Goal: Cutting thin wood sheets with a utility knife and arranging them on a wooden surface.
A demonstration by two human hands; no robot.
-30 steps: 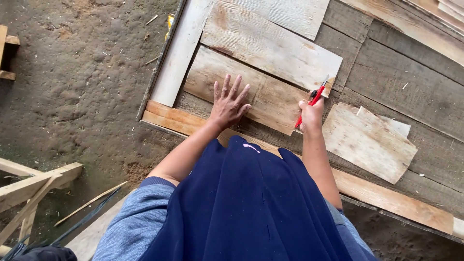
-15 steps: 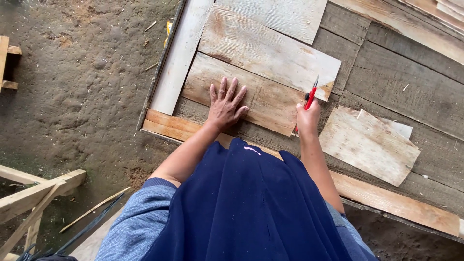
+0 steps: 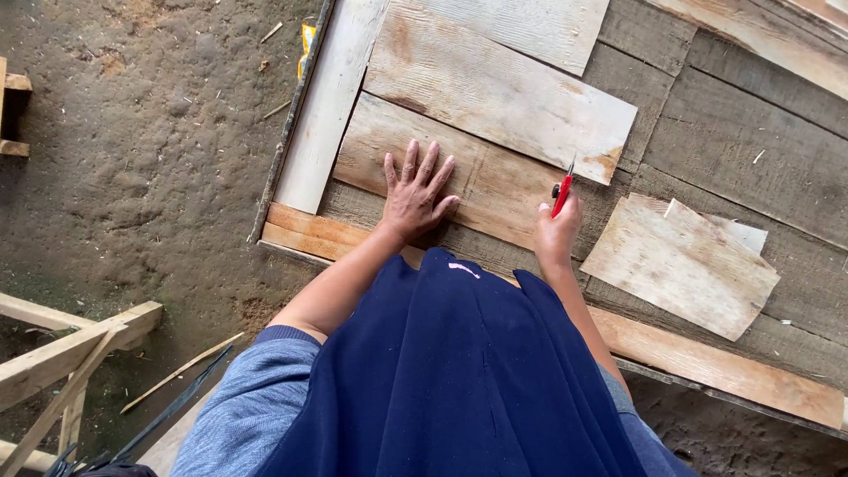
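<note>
My left hand lies flat, fingers spread, on a weathered wooden board that rests across a bench of grey planks. My right hand grips a red pencil, whose tip meets the board's right end, just below a second, paler board lying beside it further away. My dark blue garment hides the near part of the bench.
A loose broken board piece lies to the right of my right hand. A long pale plank runs along the bench's left edge. Dirt floor stretches left, with a wooden frame at lower left.
The view has shifted slightly. My right hand with the pencil has edged up toward the board's right end. My left hand stays pressed flat on the board.
</note>
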